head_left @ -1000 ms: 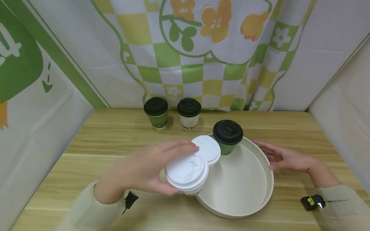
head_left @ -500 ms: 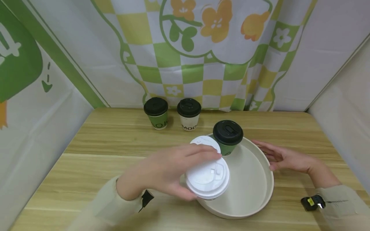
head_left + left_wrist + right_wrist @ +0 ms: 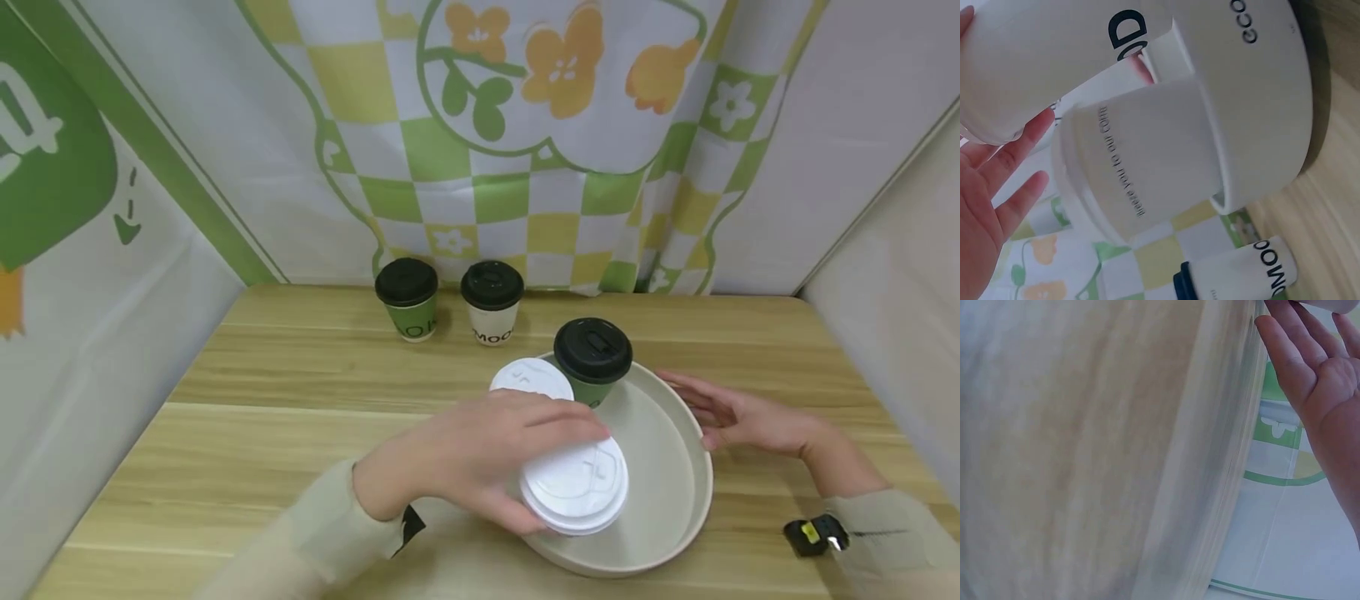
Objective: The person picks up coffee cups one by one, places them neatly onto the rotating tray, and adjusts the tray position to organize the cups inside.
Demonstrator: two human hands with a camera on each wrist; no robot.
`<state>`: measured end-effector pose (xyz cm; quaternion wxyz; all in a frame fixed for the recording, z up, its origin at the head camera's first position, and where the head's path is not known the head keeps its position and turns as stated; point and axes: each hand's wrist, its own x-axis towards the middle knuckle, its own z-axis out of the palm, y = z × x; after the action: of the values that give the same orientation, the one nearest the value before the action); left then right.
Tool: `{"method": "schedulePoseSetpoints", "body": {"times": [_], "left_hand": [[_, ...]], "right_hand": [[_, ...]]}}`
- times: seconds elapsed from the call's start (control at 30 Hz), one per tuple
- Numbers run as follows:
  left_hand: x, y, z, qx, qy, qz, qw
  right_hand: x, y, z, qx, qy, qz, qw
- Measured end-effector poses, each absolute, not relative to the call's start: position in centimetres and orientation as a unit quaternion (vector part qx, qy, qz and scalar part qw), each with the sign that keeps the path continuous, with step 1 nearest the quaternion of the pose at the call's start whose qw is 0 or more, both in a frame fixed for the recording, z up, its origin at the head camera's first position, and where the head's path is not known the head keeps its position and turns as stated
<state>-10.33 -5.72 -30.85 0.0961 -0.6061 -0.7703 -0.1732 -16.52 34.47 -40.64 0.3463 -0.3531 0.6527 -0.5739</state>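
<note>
As left hand (image 3: 487, 458) grips: white-lidded white paper cup (image 3: 581, 492) at its four o'clock, near-upright over round cream tray (image 3: 663, 471).
Right hand (image 3: 750, 421): spread, touching tray at two o'clock.

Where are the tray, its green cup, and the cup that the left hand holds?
Tray (image 3: 663, 483), head view, on its bare floor.
Green cup (image 3: 592, 353), head view, on its black lid.
Held cup (image 3: 581, 485), head view, on its white lid.
</note>
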Motion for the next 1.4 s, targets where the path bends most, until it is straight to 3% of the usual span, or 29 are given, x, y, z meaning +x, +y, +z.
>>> {"method": "schedulePoseSetpoints", "body": {"times": [0.33,1.07,1.4], "left_hand": [[-10.1,-5.2,-31.6,-0.582,-0.800,-0.138,0.047],[-9.7,-5.1,-32.9,-0.585,-0.808,-0.056,0.049],[-9.8,-5.1,-32.9,-0.574,-0.817,-0.059,0.019]], "right_hand": [[-16.5,34.4,-40.5,-0.356,0.648,-0.576,0.350],[-16.5,34.4,-40.7,-0.349,0.659,-0.571,0.344],[-16.5,34.6,-40.7,-0.348,0.664,-0.567,0.341]]}}
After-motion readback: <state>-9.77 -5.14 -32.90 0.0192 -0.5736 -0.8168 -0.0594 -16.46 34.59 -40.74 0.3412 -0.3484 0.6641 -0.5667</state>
